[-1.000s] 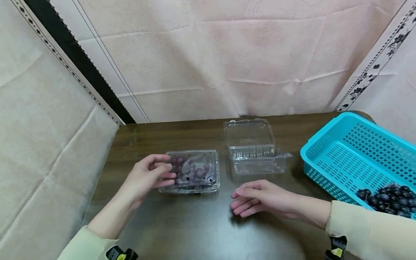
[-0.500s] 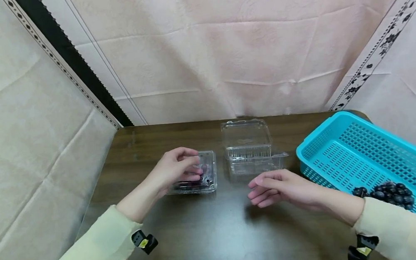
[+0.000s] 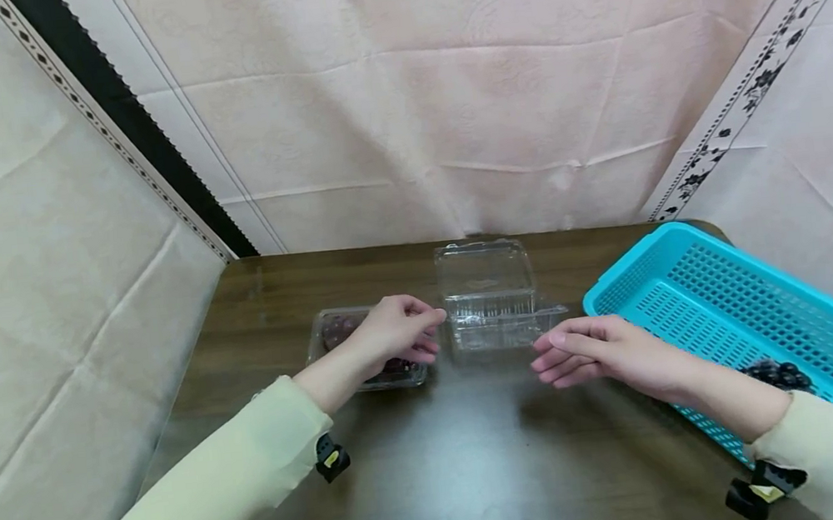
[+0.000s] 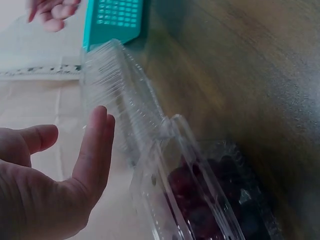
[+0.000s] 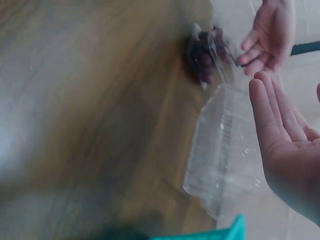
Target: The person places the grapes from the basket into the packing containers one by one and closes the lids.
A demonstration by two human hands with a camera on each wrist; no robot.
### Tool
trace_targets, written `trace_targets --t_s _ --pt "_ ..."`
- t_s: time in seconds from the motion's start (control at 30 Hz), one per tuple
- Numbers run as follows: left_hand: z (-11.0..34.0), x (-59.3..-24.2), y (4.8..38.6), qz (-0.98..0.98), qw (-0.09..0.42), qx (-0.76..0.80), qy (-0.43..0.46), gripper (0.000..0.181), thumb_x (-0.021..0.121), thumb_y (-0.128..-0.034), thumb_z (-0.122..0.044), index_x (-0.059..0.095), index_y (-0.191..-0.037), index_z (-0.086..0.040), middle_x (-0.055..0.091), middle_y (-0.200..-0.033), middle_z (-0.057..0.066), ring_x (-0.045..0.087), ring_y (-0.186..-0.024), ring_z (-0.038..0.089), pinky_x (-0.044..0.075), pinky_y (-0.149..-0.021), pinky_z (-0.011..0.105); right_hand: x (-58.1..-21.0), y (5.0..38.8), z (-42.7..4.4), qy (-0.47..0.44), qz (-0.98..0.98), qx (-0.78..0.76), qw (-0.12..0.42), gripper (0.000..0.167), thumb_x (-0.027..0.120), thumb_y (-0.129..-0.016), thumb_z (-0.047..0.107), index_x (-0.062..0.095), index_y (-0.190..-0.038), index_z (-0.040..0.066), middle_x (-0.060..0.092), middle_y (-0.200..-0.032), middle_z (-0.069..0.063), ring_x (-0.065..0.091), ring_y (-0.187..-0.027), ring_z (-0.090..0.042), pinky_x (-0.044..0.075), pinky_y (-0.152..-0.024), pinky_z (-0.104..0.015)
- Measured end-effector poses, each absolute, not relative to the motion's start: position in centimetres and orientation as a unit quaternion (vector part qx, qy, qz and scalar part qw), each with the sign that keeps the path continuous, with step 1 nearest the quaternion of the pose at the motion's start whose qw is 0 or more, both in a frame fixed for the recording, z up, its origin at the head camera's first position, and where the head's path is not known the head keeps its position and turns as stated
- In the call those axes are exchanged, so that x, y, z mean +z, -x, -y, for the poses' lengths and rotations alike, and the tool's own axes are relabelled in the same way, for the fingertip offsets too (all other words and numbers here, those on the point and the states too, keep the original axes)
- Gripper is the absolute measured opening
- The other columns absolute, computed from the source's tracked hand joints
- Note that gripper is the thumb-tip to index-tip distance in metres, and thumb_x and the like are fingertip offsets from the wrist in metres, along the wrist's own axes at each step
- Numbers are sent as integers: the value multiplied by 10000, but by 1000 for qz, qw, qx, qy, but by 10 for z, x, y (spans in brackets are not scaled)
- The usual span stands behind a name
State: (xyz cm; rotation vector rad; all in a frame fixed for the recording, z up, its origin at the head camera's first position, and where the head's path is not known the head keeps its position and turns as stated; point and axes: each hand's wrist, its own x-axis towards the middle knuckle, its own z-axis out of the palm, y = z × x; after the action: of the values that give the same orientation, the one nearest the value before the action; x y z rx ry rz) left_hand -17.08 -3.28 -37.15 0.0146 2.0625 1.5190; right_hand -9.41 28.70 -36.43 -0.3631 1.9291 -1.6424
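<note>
My left hand (image 3: 400, 328) hovers over the right part of a closed clear plastic box (image 3: 317, 349) of dark grapes (image 4: 195, 200), its fingers loosely bent and holding nothing. Right of that box stands a second clear plastic box (image 3: 491, 332) with its lid raised; no fruit shows inside. My right hand (image 3: 598, 351) is in the air in front of this box's right side, fingers fairly straight and grasping nothing. In the right wrist view the lidded open box (image 5: 215, 150) lies beyond my right fingers.
A blue plastic basket (image 3: 656, 249) stands on the right of the brown table (image 3: 451, 466), with a bunch of dark grapes (image 3: 780, 374) in it, partly hidden by my right forearm. Pale cloth (image 3: 404, 127) hangs behind the table.
My left hand has moved right across the grape box towards the open box. My right hand has shifted right, nearer the basket. The boxes stay in place, while the head view turns slightly.
</note>
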Motion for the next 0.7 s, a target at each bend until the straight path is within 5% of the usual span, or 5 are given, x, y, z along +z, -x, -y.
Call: trace_targets --t_s 0.27,0.5,0.7 --pt "17 -377 177 -779 300 550 17 509 663 -1083 -363 578 -1385 39 707 -1266 266 755 -751 199 692 -774 398 -350 98 -304 142 -745 -599 257 458 448 -1174 224 537 -1414 -156 749 -1268 -198 764 -1126 -288 639 -981 -359" --pt "10 -382 180 -775 296 558 22 443 692 -1071 -281 601 -1337 62 712 -1232 279 746 -696 179 679 -632 304 -342 100 -315 132 -754 -593 249 477 439 -1178 241 522 -1418 -162 749 -1273 -193 754 -1152 -295 637 -989 -372" --pt "8 -389 176 -776 298 554 26 422 704 -1065 -282 619 -1290 65 734 -1134 255 743 -671 170 684 -643 328 -339 102 -327 126 -752 -598 248 474 415 -1185 240 516 -1441 -145 751 -1285 -172 748 -1166 -289 635 -993 -384"
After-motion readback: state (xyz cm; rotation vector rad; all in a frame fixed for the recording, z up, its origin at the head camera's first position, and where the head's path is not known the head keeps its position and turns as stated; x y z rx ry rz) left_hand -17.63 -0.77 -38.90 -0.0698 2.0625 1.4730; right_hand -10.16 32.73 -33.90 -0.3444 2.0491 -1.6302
